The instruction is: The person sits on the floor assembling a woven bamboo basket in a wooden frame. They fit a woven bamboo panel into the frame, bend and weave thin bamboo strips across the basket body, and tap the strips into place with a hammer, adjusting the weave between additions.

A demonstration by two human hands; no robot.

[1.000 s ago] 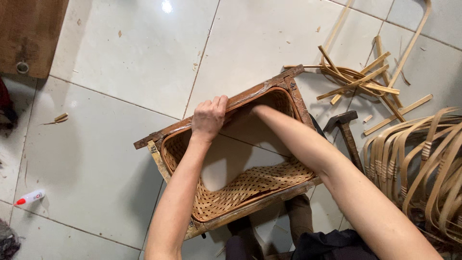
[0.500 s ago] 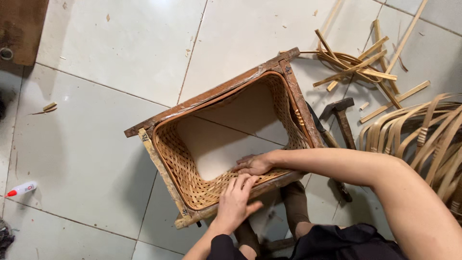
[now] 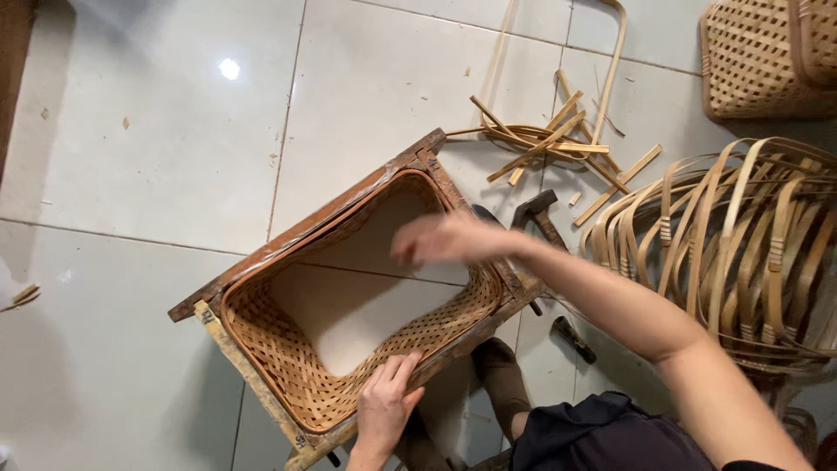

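While left hand [image 3: 384,410] fingers clamp frame [image 3: 261,262] near rim, right hand [image 3: 445,240] hovers blurred, fingers loose; weaving step, next needs strip.

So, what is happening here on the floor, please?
A person works on a woven basket set in a wooden frame on the tiled floor. The left hand grips the near rim. The right hand, blurred, hovers open above the basket's far side. A hammer, loose bamboo strips and a bundle of bent strips lie on the right.

2 hands [image 3: 384,410], 1 frame [image 3: 349,296], 1 hammer [image 3: 536,214], perhaps 2 baskets [image 3: 758,61].
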